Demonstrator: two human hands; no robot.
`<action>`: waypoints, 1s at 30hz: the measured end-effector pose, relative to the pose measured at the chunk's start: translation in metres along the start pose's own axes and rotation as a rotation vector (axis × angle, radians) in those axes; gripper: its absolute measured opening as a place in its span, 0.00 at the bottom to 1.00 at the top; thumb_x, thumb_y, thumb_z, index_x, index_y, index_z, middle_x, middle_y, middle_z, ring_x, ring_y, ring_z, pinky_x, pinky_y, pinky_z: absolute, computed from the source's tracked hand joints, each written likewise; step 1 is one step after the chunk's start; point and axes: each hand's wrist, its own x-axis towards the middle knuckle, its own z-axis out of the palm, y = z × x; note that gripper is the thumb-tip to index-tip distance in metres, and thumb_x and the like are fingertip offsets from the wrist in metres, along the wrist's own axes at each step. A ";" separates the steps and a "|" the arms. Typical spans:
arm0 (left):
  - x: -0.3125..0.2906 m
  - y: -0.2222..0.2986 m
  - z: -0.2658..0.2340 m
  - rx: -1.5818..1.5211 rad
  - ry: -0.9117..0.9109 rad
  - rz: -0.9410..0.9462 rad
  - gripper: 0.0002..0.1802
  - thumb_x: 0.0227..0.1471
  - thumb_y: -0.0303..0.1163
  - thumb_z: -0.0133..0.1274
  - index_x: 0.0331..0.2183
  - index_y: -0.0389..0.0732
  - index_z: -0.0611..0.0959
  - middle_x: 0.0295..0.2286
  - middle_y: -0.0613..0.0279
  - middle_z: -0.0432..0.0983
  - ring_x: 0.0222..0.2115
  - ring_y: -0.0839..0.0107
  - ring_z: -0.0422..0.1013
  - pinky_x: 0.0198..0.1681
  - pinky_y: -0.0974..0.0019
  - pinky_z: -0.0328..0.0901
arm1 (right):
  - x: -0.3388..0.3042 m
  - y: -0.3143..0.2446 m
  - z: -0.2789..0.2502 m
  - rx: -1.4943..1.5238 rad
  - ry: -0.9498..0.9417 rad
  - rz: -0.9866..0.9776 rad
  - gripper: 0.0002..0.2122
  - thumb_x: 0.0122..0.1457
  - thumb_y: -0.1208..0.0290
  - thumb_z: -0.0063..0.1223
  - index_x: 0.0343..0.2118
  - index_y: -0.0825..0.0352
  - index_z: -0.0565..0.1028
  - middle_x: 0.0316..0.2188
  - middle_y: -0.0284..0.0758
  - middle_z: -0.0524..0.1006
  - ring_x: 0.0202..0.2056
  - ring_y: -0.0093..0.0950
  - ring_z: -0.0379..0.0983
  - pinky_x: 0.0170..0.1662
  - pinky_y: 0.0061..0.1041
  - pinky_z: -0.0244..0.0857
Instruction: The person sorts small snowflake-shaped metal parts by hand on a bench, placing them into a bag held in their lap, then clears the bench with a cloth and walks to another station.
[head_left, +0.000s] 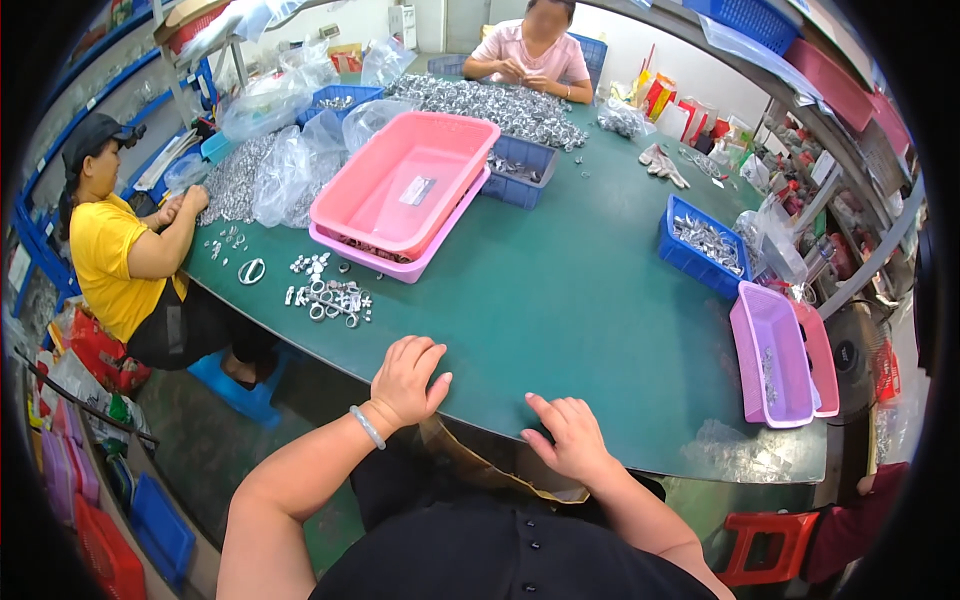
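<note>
My left hand (pixel 405 382) rests at the near edge of the green table (pixel 560 300), fingers slightly bent, thumb apart, nothing in it. A pale bracelet (pixel 367 427) circles that wrist. To the right, my right hand (pixel 568 437) lies at the same edge, also bare, with forefinger and thumb spread. Closest to my left hand is a small group of silvery ring-shaped metal parts (pixel 335 302). Beyond it a pink basin (pixel 400 185) sits tilted in a lilac one (pixel 415 268), with dark contents partly visible between them.
A blue basket (pixel 703 245) of metal parts and a purple basin (pixel 770 350) stand at the right edge. Heaps of metal pieces (pixel 490 103) cover the far end. Co-workers sit at the left, in a yellow shirt (pixel 125 255), and at the far end. A red stool (pixel 770 545) stands lower right.
</note>
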 end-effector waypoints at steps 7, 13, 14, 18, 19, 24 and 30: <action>0.000 0.000 0.000 0.003 0.004 0.006 0.21 0.42 0.32 0.57 0.40 0.35 0.75 0.37 0.50 0.69 0.39 0.51 0.67 0.46 0.54 0.62 | 0.004 0.027 -0.034 0.094 0.454 0.272 0.31 0.49 0.74 0.59 0.57 0.70 0.60 0.29 0.37 0.72 0.28 0.33 0.68 0.35 0.30 0.64; -0.002 0.001 -0.001 0.023 -0.022 -0.009 0.21 0.42 0.34 0.56 0.40 0.35 0.76 0.38 0.51 0.69 0.41 0.52 0.66 0.48 0.54 0.61 | -0.015 0.024 -0.045 0.018 0.375 0.136 0.29 0.47 0.76 0.60 0.55 0.69 0.64 0.26 0.35 0.74 0.25 0.29 0.70 0.30 0.28 0.66; -0.003 -0.001 -0.001 0.039 -0.014 -0.005 0.21 0.42 0.34 0.56 0.40 0.35 0.76 0.38 0.51 0.69 0.41 0.52 0.66 0.48 0.54 0.61 | -0.017 0.022 -0.039 -0.013 0.260 0.114 0.27 0.47 0.74 0.61 0.52 0.68 0.67 0.24 0.33 0.74 0.23 0.31 0.70 0.26 0.29 0.64; -0.002 0.001 0.000 0.009 -0.017 0.000 0.21 0.42 0.34 0.56 0.39 0.35 0.76 0.38 0.51 0.69 0.41 0.52 0.66 0.47 0.54 0.61 | -0.030 0.020 -0.016 -0.055 0.147 0.155 0.22 0.49 0.73 0.59 0.49 0.64 0.70 0.19 0.30 0.71 0.18 0.29 0.68 0.22 0.27 0.62; -0.001 0.002 0.000 0.001 -0.024 -0.003 0.20 0.42 0.34 0.56 0.39 0.35 0.76 0.37 0.51 0.70 0.40 0.52 0.66 0.47 0.54 0.62 | -0.032 0.021 -0.012 -0.081 0.148 0.150 0.21 0.49 0.73 0.59 0.49 0.64 0.70 0.19 0.29 0.70 0.17 0.29 0.68 0.21 0.26 0.61; 0.000 0.001 -0.002 -0.009 -0.031 -0.012 0.20 0.41 0.32 0.57 0.38 0.34 0.77 0.37 0.51 0.70 0.39 0.51 0.67 0.46 0.54 0.63 | -0.026 0.022 -0.010 0.058 0.201 0.252 0.19 0.49 0.74 0.58 0.47 0.62 0.72 0.19 0.29 0.70 0.17 0.28 0.67 0.20 0.26 0.60; 0.002 0.000 -0.002 0.011 -0.007 -0.002 0.19 0.41 0.33 0.57 0.37 0.35 0.77 0.36 0.51 0.70 0.39 0.52 0.67 0.45 0.54 0.63 | -0.028 0.023 -0.010 0.045 0.172 0.235 0.19 0.49 0.74 0.58 0.46 0.61 0.72 0.20 0.30 0.70 0.18 0.29 0.68 0.21 0.27 0.61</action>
